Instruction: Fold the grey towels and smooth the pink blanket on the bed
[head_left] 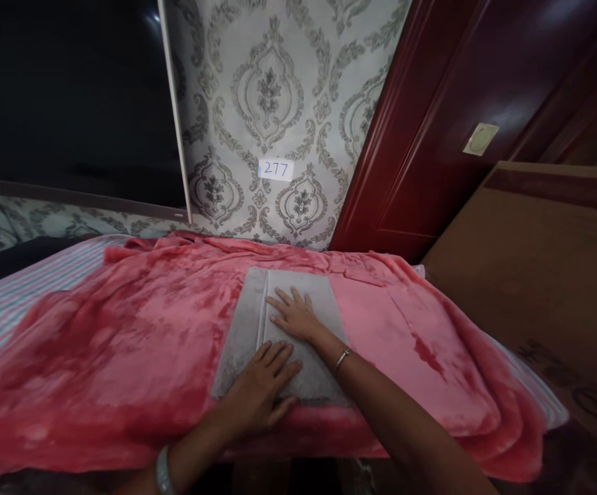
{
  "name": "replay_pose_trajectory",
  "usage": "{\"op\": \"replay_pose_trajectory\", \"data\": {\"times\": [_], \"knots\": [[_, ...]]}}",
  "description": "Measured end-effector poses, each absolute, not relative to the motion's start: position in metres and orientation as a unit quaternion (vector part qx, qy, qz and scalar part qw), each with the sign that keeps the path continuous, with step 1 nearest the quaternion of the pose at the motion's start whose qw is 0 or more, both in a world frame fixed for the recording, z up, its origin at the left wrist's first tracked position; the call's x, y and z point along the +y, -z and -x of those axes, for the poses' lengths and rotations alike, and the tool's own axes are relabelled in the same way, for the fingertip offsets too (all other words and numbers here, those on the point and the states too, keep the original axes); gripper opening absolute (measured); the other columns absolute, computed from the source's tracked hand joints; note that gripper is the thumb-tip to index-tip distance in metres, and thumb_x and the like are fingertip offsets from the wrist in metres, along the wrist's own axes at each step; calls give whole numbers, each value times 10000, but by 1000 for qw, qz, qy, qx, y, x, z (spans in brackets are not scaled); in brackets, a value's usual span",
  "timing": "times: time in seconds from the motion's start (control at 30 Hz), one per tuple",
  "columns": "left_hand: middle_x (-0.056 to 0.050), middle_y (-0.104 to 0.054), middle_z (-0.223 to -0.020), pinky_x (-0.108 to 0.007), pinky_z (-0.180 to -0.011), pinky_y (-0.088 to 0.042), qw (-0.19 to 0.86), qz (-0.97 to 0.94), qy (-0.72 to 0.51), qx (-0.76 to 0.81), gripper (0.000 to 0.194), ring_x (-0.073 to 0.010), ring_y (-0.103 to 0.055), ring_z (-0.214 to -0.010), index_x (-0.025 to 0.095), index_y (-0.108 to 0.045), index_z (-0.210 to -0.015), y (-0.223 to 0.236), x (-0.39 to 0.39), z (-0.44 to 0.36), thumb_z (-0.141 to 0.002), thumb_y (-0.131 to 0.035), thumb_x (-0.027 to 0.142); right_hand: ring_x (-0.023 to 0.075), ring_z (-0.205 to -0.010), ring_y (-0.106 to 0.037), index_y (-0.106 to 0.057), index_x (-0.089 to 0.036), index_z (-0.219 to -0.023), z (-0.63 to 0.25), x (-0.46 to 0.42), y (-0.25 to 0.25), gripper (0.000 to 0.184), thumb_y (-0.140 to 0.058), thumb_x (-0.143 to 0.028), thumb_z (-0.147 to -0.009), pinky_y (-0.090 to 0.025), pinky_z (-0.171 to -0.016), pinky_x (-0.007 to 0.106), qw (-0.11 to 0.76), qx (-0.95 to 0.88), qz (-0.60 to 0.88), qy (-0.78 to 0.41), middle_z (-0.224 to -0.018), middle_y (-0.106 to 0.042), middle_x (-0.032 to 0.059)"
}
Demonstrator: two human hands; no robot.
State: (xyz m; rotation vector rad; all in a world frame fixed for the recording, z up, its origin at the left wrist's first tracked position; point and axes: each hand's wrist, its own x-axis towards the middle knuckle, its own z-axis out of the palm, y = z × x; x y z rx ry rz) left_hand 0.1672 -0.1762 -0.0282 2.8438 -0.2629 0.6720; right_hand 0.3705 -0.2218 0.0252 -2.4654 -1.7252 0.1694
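A grey, towel-like cloth point(324, 302) lies flat as a rough rectangle on a pink plush blanket point(144, 337). A raised line, a seam or folded edge, runs down the cloth left of its middle. My right hand point(297, 315) rests palm down on its upper middle, fingers spread. Lower and to the left, my left hand point(263, 385) lies with fingers apart over the cloth's near part, its thumb by the near edge. Neither hand grips anything. The hands and forearms hide parts of the cloth.
Under the blanket shows a striped sheet point(45, 282). A dark television screen point(71, 96) hangs at the left. A paper label reading 277 point(276, 169) is on the patterned wall. Dark red woodwork point(412, 137) and a large cardboard box point(540, 275) stand at the right.
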Motion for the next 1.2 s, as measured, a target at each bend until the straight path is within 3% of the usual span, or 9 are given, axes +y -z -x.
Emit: {"op": "replay_pose_trajectory", "data": {"times": [0.27, 0.67, 0.8, 1.03, 1.2], "knots": [[-135, -464, -1547, -614, -1164, -350, 107, -967, -217, -84, 632, -342, -420, -1431, 262, -463, -1480, 31, -177, -166, -874, -623, 336, 415, -1534, -49, -258, -426, -1580, -380, -201, -28, 642, -329, -656, -985, -99, -1154, 733, 65, -558, 824, -69, -1698, -129, -26], [-118, -384, -1604, -584, -1187, -355, 110, -969, -198, -93, 652, -339, -326, -1491, 254, -404, -1518, 31, -178, -165, -899, -594, 334, 383, -1539, -69, -200, -413, -1598, -404, -165, -24, 655, -281, -648, -992, -124, -1175, 668, 39, -543, 836, -64, -1705, -90, -16], [-158, -410, -1580, -584, -1185, -356, 115, -968, -201, -101, 639, -349, -343, -1481, 211, -421, -1503, 28, -178, -165, -898, -594, 323, 378, -1537, -96, -217, -398, -1598, -409, -154, -24, 652, -264, -648, -998, -117, -1182, 654, 44, -533, 843, -60, -1700, -126, -3], [-138, -400, -1589, -583, -1185, -361, 105, -972, -185, -96, 664, -354, -330, -1486, 227, -393, -1517, 26, -179, -164, -895, -595, 341, 391, -1524, -141, -235, -396, -1596, -418, -140, -24, 648, -297, -636, -998, -110, -1186, 642, 53, -527, 846, -60, -1689, -187, 10], [-155, -401, -1585, -582, -1189, -352, 108, -971, -191, -97, 651, -359, -336, -1482, 206, -409, -1504, 29, -180, -165, -894, -596, 336, 370, -1486, -241, -246, -394, -1592, -424, -132, -20, 628, -292, -614, -1005, -160, -1167, 646, 54, -533, 843, -51, -1663, -268, 28]]}}
